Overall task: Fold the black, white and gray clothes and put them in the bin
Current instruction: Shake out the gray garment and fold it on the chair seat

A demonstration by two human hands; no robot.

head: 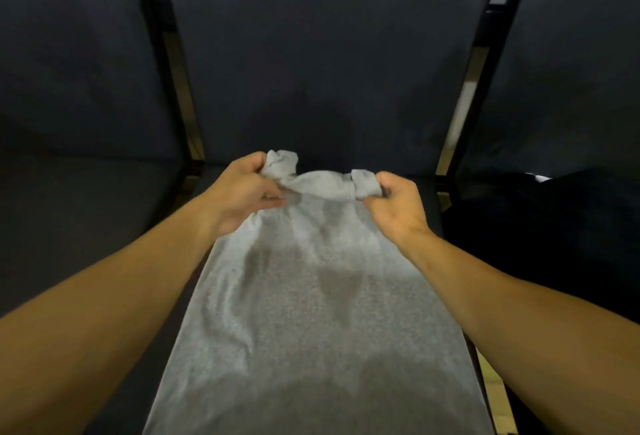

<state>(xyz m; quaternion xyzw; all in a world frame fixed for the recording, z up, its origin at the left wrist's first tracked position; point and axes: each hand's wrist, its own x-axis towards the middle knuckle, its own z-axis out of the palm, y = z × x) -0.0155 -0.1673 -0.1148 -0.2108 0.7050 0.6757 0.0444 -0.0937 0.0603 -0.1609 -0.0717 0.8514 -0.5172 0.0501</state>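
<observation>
Left hand [242, 192] and right hand [398, 202] each grip a bunched top corner of one gray garment [311, 313], which hangs toward six o'clock over the middle seat [329, 54]. Three dark padded seats counted. One black garment [554, 220] lies at three o'clock.

Both hands, left [242, 192] and right [398, 206], grip gray garment [311, 313] over dark seat [311, 71].

Garment [311, 313] on middle seat [408, 192]
</observation>
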